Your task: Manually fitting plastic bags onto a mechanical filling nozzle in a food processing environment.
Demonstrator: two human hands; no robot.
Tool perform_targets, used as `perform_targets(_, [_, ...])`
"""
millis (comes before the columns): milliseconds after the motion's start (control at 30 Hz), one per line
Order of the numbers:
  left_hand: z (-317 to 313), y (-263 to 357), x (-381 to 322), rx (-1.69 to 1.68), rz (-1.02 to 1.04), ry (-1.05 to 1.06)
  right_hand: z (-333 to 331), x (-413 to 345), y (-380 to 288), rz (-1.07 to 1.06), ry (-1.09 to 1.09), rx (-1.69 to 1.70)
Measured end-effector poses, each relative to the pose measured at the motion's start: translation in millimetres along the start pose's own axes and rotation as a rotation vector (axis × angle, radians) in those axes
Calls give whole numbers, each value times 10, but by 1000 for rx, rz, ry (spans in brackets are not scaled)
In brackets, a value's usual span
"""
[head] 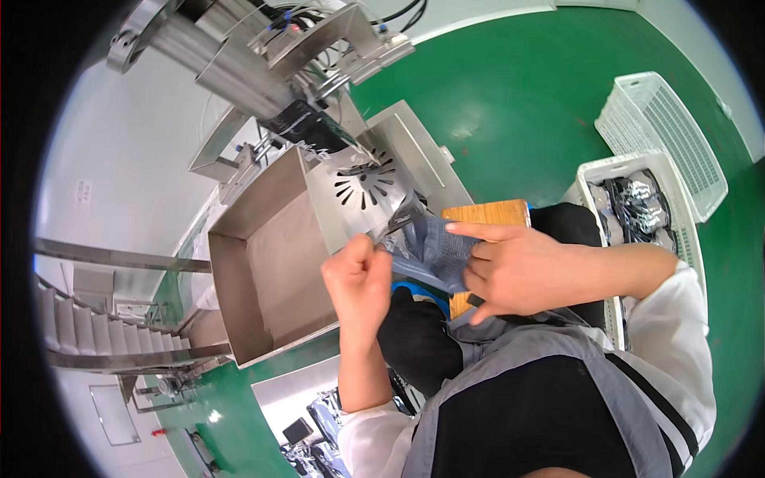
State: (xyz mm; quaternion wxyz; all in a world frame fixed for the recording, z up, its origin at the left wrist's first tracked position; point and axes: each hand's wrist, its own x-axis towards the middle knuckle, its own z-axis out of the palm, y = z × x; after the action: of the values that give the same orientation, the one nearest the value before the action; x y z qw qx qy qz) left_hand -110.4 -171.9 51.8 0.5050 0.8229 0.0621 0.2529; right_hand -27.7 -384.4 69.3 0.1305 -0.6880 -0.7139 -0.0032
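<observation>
My left hand (360,275) is closed on the upper edge of a bluish-grey plastic bag (439,248), which lies across my lap side of the machine. Against the bag's other end rests my right hand (508,269), its index finger stretched out and its other fingers curled at the bag. Ahead, a black printed bag (320,134) hangs on the end of a steel filling tube (227,66). Beneath it is a slotted steel plate (366,185). Part of the bluish-grey bag is hidden behind my hands.
A steel tray (287,269) adjoins the plate on the left. A wooden board (487,212) lies by my knees. At right, a white plastic crate (687,239) holds packed bags (639,203), beside another crate (681,131). A slatted conveyor (113,334) runs at far left.
</observation>
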Motion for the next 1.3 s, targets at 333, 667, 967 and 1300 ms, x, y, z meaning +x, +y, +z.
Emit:
perform_targets(333, [-84,-1232,526,-593,-542,-669,-76,573,754,-28,292,109])
perform_targets(667, [-823,-3608,2144,-732,-331,435,602,1085,1598,391,53,310])
perform_targets(967, [-143,-3245,1347,-595,-345,364,849,1458,1888,555,0,329])
perform_targets(1300, [-7,-3134,1020,-232,-65,187,674,2452,1588,504,275,321])
